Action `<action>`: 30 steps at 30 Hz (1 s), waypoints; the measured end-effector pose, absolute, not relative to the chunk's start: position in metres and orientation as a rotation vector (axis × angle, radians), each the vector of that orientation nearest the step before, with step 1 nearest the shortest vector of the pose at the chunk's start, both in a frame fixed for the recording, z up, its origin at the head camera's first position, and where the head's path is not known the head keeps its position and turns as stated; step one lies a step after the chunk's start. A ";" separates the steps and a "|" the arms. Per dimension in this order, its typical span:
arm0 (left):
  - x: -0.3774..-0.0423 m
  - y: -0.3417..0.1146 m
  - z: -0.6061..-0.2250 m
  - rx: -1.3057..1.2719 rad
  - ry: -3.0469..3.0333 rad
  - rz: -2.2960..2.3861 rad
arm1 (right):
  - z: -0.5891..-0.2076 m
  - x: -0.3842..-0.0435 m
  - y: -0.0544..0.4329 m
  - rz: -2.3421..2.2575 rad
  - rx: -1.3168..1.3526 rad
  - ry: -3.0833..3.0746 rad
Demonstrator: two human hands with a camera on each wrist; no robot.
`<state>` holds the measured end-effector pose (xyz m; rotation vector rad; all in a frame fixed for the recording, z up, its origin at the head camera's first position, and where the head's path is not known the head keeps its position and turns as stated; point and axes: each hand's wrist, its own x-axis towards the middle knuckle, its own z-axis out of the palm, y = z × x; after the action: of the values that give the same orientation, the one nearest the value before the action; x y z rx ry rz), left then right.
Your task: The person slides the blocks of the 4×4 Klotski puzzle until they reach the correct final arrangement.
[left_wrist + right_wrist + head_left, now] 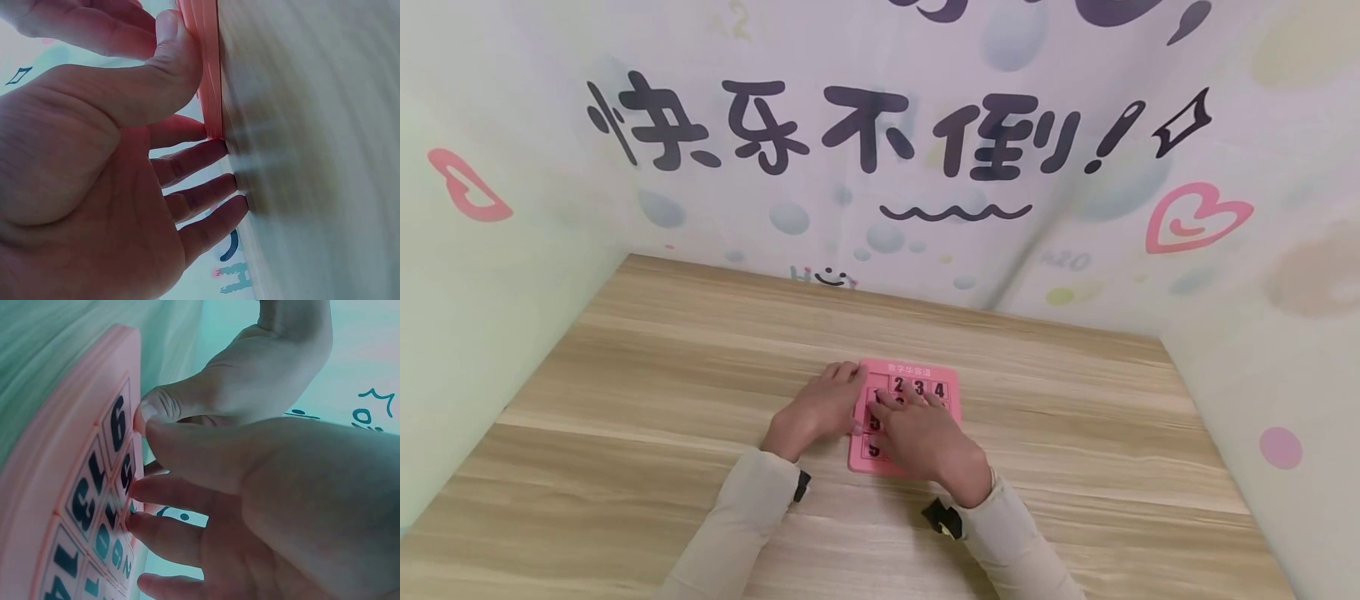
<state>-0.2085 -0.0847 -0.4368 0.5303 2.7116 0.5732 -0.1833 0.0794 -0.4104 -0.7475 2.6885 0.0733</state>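
A pink sliding number puzzle (906, 367) lies flat on the wooden table, with black numerals on its tiles. In its far row show 2, 3 and 4, and a bare slot is at the far left corner. My left hand (827, 404) rests along the puzzle's left side, thumb (172, 69) against the edge, the other fingers fairly straight, several tips on the table. Over the tiles spreads my right hand (925, 433), its fingertips (140, 522) touching the left columns near 1 and 5. That hand covers much of the middle and near right tiles.
Around the puzzle extends the wood-grain table (1112, 417). A printed white backdrop (850, 233) rises behind it, with pale walls at both sides. Black bands (942, 518) are at both wrists, next to the light sleeves (737, 508).
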 end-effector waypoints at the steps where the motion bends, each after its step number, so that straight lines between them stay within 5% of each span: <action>1: -0.208 -0.085 -0.437 0.531 2.712 0.576 | -0.411 -0.184 0.079 0.071 -0.743 2.690; 30: -0.209 -0.084 -0.435 0.531 2.699 0.571 | -0.423 -0.199 0.086 -0.034 -0.781 2.765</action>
<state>-0.2086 -0.0841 -0.4354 0.5306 2.6994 0.5706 -0.1989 0.0859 -0.4230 -0.7814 2.7650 -0.0336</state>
